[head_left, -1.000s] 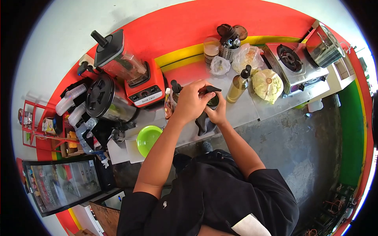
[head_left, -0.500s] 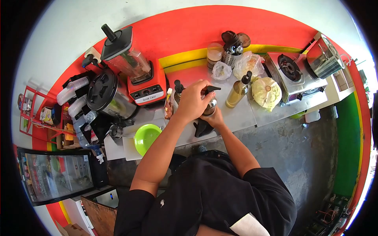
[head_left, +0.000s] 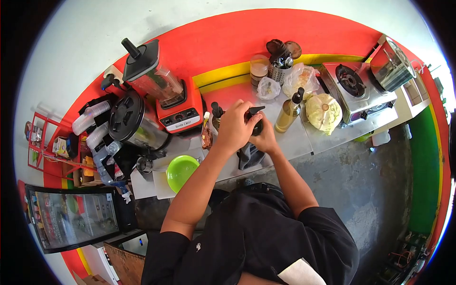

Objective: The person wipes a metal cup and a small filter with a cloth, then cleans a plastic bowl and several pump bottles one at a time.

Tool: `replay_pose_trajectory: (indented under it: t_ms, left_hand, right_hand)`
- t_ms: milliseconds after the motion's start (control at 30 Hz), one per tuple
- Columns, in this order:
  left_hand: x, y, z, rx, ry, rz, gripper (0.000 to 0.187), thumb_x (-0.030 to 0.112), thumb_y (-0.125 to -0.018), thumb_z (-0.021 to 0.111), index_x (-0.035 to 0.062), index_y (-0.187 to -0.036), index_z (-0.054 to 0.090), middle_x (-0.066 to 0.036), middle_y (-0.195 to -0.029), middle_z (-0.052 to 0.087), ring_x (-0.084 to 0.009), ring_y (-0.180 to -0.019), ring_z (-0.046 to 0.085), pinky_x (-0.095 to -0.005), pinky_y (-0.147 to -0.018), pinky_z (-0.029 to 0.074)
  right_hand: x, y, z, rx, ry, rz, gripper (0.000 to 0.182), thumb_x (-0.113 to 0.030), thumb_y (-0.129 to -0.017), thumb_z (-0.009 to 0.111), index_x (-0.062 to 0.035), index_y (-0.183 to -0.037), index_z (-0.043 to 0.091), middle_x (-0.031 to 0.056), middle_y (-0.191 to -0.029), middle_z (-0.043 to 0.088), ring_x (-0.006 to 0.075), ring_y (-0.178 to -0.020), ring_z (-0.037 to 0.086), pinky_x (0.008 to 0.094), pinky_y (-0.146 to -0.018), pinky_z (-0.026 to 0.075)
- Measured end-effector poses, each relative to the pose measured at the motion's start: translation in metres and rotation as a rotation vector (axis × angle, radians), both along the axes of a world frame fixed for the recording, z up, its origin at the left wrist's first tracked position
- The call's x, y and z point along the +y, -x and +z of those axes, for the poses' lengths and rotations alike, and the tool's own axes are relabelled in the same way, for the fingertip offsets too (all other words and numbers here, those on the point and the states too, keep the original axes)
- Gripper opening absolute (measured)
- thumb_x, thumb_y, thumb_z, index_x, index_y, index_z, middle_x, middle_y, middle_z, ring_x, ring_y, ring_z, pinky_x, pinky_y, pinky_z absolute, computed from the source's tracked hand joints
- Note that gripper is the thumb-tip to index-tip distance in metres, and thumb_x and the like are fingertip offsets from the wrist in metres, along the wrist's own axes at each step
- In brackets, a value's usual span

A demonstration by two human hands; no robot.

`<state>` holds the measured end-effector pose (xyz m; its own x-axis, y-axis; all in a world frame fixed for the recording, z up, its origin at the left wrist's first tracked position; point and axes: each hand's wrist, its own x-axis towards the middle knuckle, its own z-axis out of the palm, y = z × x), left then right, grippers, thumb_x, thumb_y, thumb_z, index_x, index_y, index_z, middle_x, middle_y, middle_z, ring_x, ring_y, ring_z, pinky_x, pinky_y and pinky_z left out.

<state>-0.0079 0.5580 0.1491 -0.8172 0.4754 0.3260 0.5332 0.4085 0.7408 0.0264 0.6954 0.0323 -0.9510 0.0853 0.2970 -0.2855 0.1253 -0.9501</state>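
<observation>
My left hand (head_left: 234,127) is closed over the black nozzle head (head_left: 253,112) of a small metal bottle held above the grey counter (head_left: 289,137). From the right side, my right hand (head_left: 266,139) wraps around the bottle's body, which the fingers hide almost entirely. A dark cloth (head_left: 247,155) hangs below the two hands, at the counter's front edge. Both hands press close together on the same bottle.
A red blender (head_left: 176,110) and a black-lidded appliance (head_left: 126,116) stand to the left, with a green bowl (head_left: 181,171) in front. To the right are an oil bottle (head_left: 288,114), a cabbage (head_left: 323,112), a gas stove (head_left: 352,81) and a utensil holder (head_left: 278,71).
The bottle's shiny metal body, visible half a second ago, is now covered by my hands. Both hands have stayed on the bottle and shifted slightly up in view.
</observation>
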Motion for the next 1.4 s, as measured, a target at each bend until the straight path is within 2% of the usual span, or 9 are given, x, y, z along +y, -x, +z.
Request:
replay_pose_trajectory:
  t_ms: [167, 267, 467, 667, 833, 967, 1100, 1333, 1400]
  left_hand:
    - [0.004, -0.008, 0.003, 0.063, -0.032, 0.063, 0.025, 0.018, -0.092, 0.079, -0.0004, -0.104, 0.068, -0.014, -0.093, 0.065, -0.0318, -0.083, 0.069, -0.0403, -0.074, 0.054]
    - [0.002, -0.004, 0.001, 0.085, -0.041, 0.044, 0.025, 0.019, -0.092, 0.078, -0.0004, -0.104, 0.068, -0.014, -0.092, 0.064, -0.0321, -0.082, 0.069, -0.0404, -0.073, 0.053]
    - [0.007, -0.005, 0.0, 0.073, -0.042, 0.078, 0.023, 0.015, -0.091, 0.079, -0.0009, -0.101, 0.066, -0.012, -0.087, 0.062, -0.0288, -0.079, 0.067, -0.0387, -0.072, 0.052]
    - [0.007, -0.005, 0.002, 0.092, -0.012, 0.107, 0.023, 0.016, -0.092, 0.079, -0.0013, -0.101, 0.067, -0.012, -0.091, 0.065, -0.0299, -0.083, 0.069, -0.0386, -0.075, 0.052]
    - [0.007, -0.002, -0.006, 0.125, -0.055, 0.064, 0.023, 0.016, -0.093, 0.078, -0.002, -0.102, 0.068, -0.013, -0.091, 0.065, -0.0291, -0.082, 0.07, -0.0373, -0.076, 0.054]
    - [0.009, -0.004, -0.013, 0.086, -0.119, 0.071, 0.026, 0.019, -0.094, 0.078, -0.0013, -0.105, 0.067, -0.013, -0.093, 0.065, -0.031, -0.083, 0.069, -0.0401, -0.073, 0.054]
    - [0.005, -0.007, -0.011, 0.164, -0.095, 0.033, 0.021, 0.014, -0.098, 0.074, -0.0041, -0.106, 0.069, -0.013, -0.094, 0.066, -0.0256, -0.083, 0.071, -0.0319, -0.077, 0.056]
    - [0.001, -0.004, -0.006, -0.01, -0.158, -0.068, 0.019, 0.013, -0.098, 0.071, -0.0025, -0.108, 0.068, -0.014, -0.095, 0.067, -0.0306, -0.085, 0.07, -0.0368, -0.076, 0.054]
    - [-0.003, 0.0, -0.004, -0.04, -0.134, -0.148, 0.017, 0.009, -0.098, 0.07, -0.0034, -0.109, 0.067, -0.014, -0.099, 0.068, -0.0294, -0.086, 0.07, -0.0353, -0.078, 0.055]
  right_hand:
    - [-0.041, 0.004, -0.012, 0.218, 0.09, -0.526, 0.054, -0.008, -0.075, 0.084, -0.003, -0.122, 0.058, 0.0153, -0.109, 0.068, 0.0305, -0.097, 0.069, 0.0391, -0.088, 0.054]
    - [-0.035, 0.011, -0.029, 0.358, -0.176, -0.558, 0.056, -0.008, -0.073, 0.085, -0.0031, -0.122, 0.058, 0.016, -0.11, 0.067, 0.037, -0.099, 0.067, 0.0421, -0.087, 0.053]
    - [-0.036, 0.012, -0.056, 0.266, -0.126, -0.584, 0.075, -0.016, -0.064, 0.092, -0.0005, -0.128, 0.056, 0.0184, -0.115, 0.067, 0.0397, -0.103, 0.066, 0.0445, -0.091, 0.053]
    - [-0.033, 0.009, -0.087, 0.057, 0.032, -0.464, 0.086, -0.021, -0.06, 0.097, 0.0013, -0.131, 0.054, 0.0195, -0.116, 0.068, 0.0382, -0.108, 0.068, 0.0446, -0.093, 0.055]
    - [-0.015, 0.001, -0.102, -0.146, 0.172, -0.193, 0.075, -0.011, -0.063, 0.091, -0.0028, -0.129, 0.058, 0.0147, -0.117, 0.07, 0.0302, -0.108, 0.069, 0.0415, -0.097, 0.054]
    - [0.01, -0.005, -0.125, -0.227, 0.056, -0.051, 0.07, -0.01, -0.065, 0.086, -0.002, -0.129, 0.061, 0.0158, -0.115, 0.071, 0.0329, -0.107, 0.069, 0.0416, -0.097, 0.053]
    - [0.045, -0.011, -0.084, -0.375, -0.363, 0.078, 0.065, -0.013, -0.066, 0.083, -0.0012, -0.128, 0.064, 0.023, -0.115, 0.073, 0.0408, -0.108, 0.068, 0.0433, -0.094, 0.054]
    - [0.05, -0.018, 0.012, -0.21, -0.172, 0.204, 0.074, -0.011, -0.068, 0.087, -0.003, -0.137, 0.061, 0.0193, -0.123, 0.071, 0.0331, -0.112, 0.068, 0.0405, -0.1, 0.052]
    - [0.049, -0.018, 0.032, -0.188, -0.107, 0.219, 0.078, -0.01, -0.07, 0.09, -0.0032, -0.141, 0.059, 0.014, -0.127, 0.07, 0.025, -0.115, 0.066, 0.0377, -0.104, 0.05]
